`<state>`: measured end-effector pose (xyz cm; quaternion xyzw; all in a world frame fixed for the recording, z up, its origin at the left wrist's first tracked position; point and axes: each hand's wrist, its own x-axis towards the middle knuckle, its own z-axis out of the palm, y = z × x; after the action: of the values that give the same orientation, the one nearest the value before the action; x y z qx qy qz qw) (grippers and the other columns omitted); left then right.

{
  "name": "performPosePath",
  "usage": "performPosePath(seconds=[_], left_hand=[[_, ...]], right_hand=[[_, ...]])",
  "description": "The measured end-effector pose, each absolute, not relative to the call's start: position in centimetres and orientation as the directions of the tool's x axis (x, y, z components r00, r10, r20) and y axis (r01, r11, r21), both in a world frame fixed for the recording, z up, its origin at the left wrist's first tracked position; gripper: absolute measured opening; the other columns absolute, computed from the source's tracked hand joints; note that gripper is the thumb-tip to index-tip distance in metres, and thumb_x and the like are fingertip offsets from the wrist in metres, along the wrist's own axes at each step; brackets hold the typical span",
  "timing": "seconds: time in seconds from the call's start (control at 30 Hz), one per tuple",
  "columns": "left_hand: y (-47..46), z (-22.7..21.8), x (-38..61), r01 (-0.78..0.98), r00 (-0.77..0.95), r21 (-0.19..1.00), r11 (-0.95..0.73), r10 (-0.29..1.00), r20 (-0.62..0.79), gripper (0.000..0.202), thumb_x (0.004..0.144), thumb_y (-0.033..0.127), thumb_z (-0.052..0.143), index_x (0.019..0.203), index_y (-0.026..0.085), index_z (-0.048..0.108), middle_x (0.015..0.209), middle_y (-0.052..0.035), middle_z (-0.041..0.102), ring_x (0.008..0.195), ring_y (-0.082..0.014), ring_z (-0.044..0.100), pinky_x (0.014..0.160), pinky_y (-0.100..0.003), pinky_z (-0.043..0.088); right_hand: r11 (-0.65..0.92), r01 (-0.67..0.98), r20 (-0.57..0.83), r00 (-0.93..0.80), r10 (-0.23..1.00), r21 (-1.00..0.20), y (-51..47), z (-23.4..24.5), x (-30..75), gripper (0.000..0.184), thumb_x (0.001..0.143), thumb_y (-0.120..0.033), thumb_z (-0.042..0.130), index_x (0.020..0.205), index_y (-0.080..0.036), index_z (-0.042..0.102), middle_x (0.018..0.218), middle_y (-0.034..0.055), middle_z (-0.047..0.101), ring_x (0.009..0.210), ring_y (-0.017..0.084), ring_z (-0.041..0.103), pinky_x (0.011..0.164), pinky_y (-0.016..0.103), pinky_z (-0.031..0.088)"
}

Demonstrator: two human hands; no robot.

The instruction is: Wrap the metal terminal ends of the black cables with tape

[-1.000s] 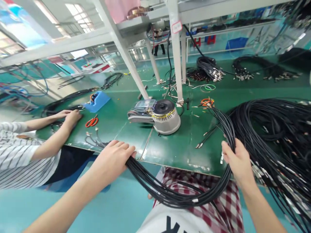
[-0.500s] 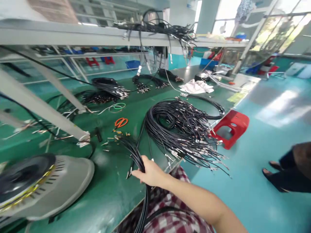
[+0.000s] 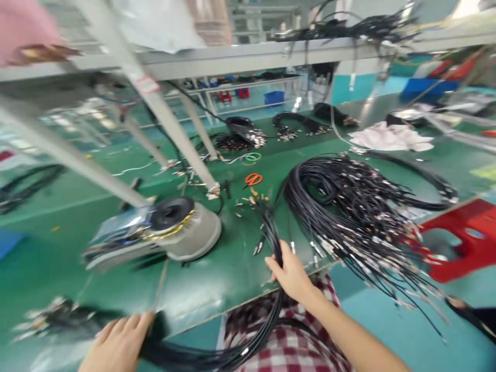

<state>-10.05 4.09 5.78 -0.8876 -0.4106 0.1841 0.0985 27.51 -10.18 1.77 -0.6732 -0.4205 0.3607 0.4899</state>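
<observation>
R hand (image 3: 292, 274) clenches the blk cable bundle (image 3: 276, 245) at the worktop (image 3: 217, 289) edge; L hand (image 3: 116, 343) is at its lower loop, grip too blurred to tell. We hold strands snug, clear of the big pile (image 3: 360, 217).

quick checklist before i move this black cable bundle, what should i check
Right hand grip: ok. The right hand is closed around the black cable bundle.
Left hand grip: cannot tell. The left hand is blurred at the cables' lower loop.
Tape dispenser: ok. The tape dispenser stands apart from the bundle.
Orange scissors: ok. The orange scissors lie beyond the bundle's top, apart from it.
Loose metal terminals: not ok. The loose metal terminals lie right beside the bundle's upper end.
Large cable pile: not ok. The large cable pile spills over the bench edge towards the red stool.
</observation>
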Motion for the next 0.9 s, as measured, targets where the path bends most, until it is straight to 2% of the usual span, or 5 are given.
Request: performPosePath(seconds=[0.3, 0.5, 0.63, 0.77, 0.9], left_hand=[[7.3, 9.9, -15.0, 0.761, 0.540, -0.352, -0.545, 0.833, -0.121, 0.032, 0.080, 0.006, 0.046, 0.091, 0.019, 0.073, 0.089, -0.0110, 0.065, 0.098, -0.0306, 0.061, 0.100, -0.043, 0.038], [8.8, 9.3, -13.3, 0.797, 0.505, -0.396, -0.456, 0.863, 0.022, 0.038, 0.084, 0.006, 0.044, 0.115, 0.012, 0.066, 0.117, -0.0186, 0.063, 0.123, -0.0333, 0.052, 0.104, -0.043, 0.036], [6.6, 7.5, -10.3, 0.753, 0.636, -0.273, -0.599, 0.768, 0.070, 0.039, 0.092, 0.013, 0.044, 0.128, 0.014, 0.060, 0.132, -0.0180, 0.059, 0.129, -0.0336, 0.049, 0.106, -0.046, 0.039], [3.3, 6.1, -5.4, 0.627, 0.778, -0.051, -0.777, 0.624, 0.074, 0.030, 0.100, 0.024, 0.043, 0.121, 0.019, 0.063, 0.128, -0.0128, 0.062, 0.125, -0.0294, 0.055, 0.103, -0.043, 0.045], [0.7, 4.6, -0.8, 0.468, 0.867, 0.096, -0.879, 0.477, 0.142, 0.026, 0.099, 0.025, 0.047, 0.117, 0.021, 0.065, 0.125, -0.0112, 0.064, 0.121, -0.0276, 0.058, 0.103, -0.044, 0.048]], right_hand=[[0.003, 0.322, 0.127, 0.364, 0.923, -0.947, -4.7, 6.7, 25.9, 0.040, 0.102, -0.050, 0.041, 0.129, -0.020, 0.038, 0.080, -0.0014, 0.065, 0.062, 0.014, 0.069, 0.066, 0.027, 0.056], [-0.113, 0.615, 0.154, 0.364, 0.919, -0.780, 2.3, 5.5, 26.7, 0.068, 0.100, -0.049, 0.046, 0.148, -0.005, 0.028, 0.113, 0.0234, 0.069, 0.099, 0.030, 0.071, 0.084, 0.040, 0.054], [-0.093, 0.771, 0.193, 0.271, 0.943, -0.630, 0.1, 2.9, 28.3, 0.053, 0.101, -0.039, 0.046, 0.145, -0.009, 0.042, 0.131, 0.0249, 0.061, 0.123, 0.034, 0.058, 0.101, 0.050, 0.043], [-0.015, 0.866, 0.205, 0.136, 0.969, -0.499, -4.3, 2.0, 31.9, 0.028, 0.098, -0.040, 0.056, 0.114, -0.020, 0.065, 0.119, 0.0124, 0.067, 0.124, 0.028, 0.053, 0.111, 0.048, 0.033], [-0.103, 0.906, 0.199, 0.199, 0.960, -0.410, -8.7, 3.4, 36.4, 0.026, 0.097, -0.041, 0.059, 0.094, -0.018, 0.067, 0.107, 0.0130, 0.067, 0.115, 0.029, 0.057, 0.114, 0.052, 0.027]])
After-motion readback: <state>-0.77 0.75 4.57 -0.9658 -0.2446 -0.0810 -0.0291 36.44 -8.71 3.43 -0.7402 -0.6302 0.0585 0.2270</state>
